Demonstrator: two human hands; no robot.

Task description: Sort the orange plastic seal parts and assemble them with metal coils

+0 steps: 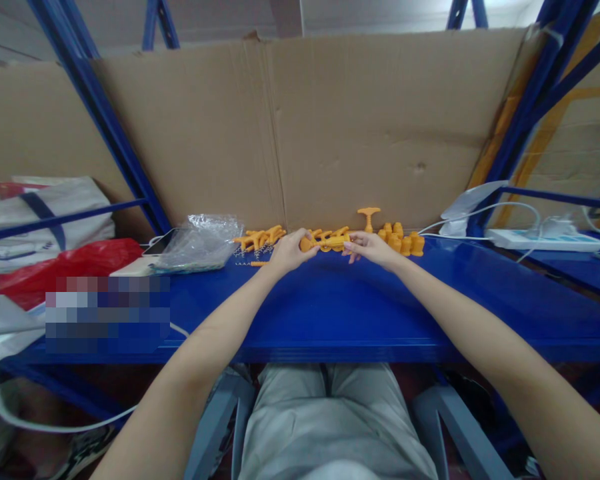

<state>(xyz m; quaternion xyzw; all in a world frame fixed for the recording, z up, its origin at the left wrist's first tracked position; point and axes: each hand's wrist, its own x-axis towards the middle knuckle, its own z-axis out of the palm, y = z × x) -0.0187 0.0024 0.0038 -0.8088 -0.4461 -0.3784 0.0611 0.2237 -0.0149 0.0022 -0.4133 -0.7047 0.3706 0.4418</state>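
My left hand point(291, 249) is closed on one end of a yellow-orange plastic corkscrew piece, near its rounded part point(307, 245). Fingers of my right hand point(367, 247) pinch the other end, by a yellow tube-like section point(336, 243). Both hands meet over the back of the blue shelf; whether the two sections are joined I cannot tell. Left of them lies a pile of yellow handles point(260, 238) with metal spirals point(247, 253) in front. To the right stand several yellow cup-shaped pieces point(401, 241), with an upright T-shaped piece point(369, 217) behind my right hand.
A cardboard sheet point(340, 127) walls off the back of the blue shelf point(330, 313). Clear plastic bags point(200, 241) and a red bag point(95, 260) lie at left. At right are a white power strip point(547, 241) and cables, beside a blue post point(513, 133).
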